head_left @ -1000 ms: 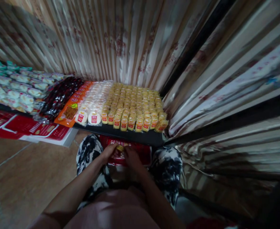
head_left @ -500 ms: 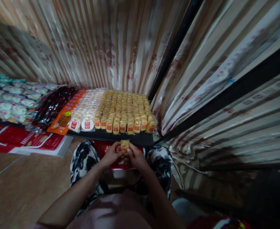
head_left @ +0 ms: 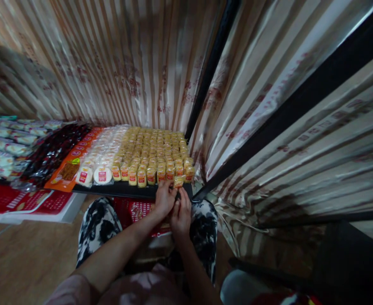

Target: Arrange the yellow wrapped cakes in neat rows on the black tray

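A small yellow snack packet [head_left: 178, 182] with a red label is at the front edge of the black shelf, before the right end of the yellow rows. My left hand [head_left: 165, 199] grips it from the left with bent fingers. From below, my right hand [head_left: 181, 214] holds its near edge between the fingertips. Behind it stand rows of matching yellow packets [head_left: 151, 174], upright and tightly packed. Left of those lie clear-wrapped round white cakes [head_left: 103, 175].
An orange snack bag [head_left: 66, 169], dark wrapped packets [head_left: 51, 154] and white-and-green packets [head_left: 2, 146] continue leftward along the black shelf [head_left: 132, 189]. Striped curtains [head_left: 135, 63] hang behind. A black bar [head_left: 250, 144] slants up at the right. Red packaging [head_left: 135, 212] lies below the shelf.
Both hands have carried the packet forward and right, from above my lap to the shelf's front edge. The camera view has shifted slightly to the right.
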The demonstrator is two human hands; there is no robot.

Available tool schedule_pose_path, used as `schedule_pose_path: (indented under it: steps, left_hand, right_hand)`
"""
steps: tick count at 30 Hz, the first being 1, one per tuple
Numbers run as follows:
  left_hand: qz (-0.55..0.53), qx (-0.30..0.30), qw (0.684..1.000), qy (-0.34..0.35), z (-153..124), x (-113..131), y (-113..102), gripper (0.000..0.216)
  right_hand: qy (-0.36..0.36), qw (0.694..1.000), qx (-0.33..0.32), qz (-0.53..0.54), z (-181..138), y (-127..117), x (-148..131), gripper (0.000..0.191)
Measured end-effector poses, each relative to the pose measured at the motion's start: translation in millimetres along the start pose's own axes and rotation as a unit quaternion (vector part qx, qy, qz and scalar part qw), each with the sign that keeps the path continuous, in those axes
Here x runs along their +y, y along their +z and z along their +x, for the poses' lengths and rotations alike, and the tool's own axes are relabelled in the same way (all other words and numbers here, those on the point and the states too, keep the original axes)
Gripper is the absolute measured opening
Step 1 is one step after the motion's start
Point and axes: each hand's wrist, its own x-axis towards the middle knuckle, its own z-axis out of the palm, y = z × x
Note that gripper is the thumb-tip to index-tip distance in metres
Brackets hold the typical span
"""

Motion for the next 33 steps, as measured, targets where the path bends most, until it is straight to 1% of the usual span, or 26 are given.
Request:
schedule_pose_path:
  steps: [3,6,8,13,16,20,23,25,28,30,33]
  left_hand:
    - [0.023,0.002,1.0,0.012,7.2,2.9,14.3,0.027]
    - [0.045,0.006,0.999,0.022,13.5,4.0,22.2,0.028]
    - [0.059,0.006,0.998,0.027,16.5,5.0,23.9,0.03]
    - [0.103,0.009,0.994,0.022,17.8,7.2,23.9,0.032]
    - [0.111,0.017,0.993,0.034,16.8,5.3,24.4,0.036]
    - [0.058,0.028,0.995,0.082,15.4,-3.2,23.4,0.039]
    - [0.021,0.03,0.991,0.128,12.4,-10.9,19.1,0.034]
    - [0.021,0.014,0.988,0.154,9.7,-15.1,15.0,0.03]
    - [0.032,-0.033,0.984,0.171,7.3,-19.1,9.9,0.033]
    - [0.047,-0.063,0.983,0.167,8.1,-20.1,8.4,0.036]
    - [0.077,-0.088,0.981,0.153,11.4,-19.8,9.2,0.04]
  right_hand:
    - [0.048,0.998,-0.019,0.03,5.1,2.5,9.4,0.048]
    - [0.099,0.993,-0.028,0.052,10.2,5.8,18.9,0.051]
    - [0.105,0.993,-0.028,0.055,13.4,8.2,23.8,0.051]
    - [0.054,0.997,-0.014,0.053,19.6,14.5,32.8,0.048]
    - [0.035,0.998,-0.006,0.045,20.2,18.3,38.1,0.048]
    - [0.027,0.999,-0.015,0.019,18.3,22.3,42.9,0.05]
    - [0.028,0.999,-0.028,0.001,18.0,23.8,43.6,0.051]
    - [0.025,0.999,-0.035,-0.008,18.6,24.2,43.9,0.051]
    - [0.008,0.999,-0.045,-0.026,19.6,25.1,45.7,0.051]
    - [-0.006,0.998,-0.048,-0.042,20.4,25.9,47.8,0.051]
    - [-0.03,0.996,-0.05,-0.063,22.6,26.7,50.7,0.05]
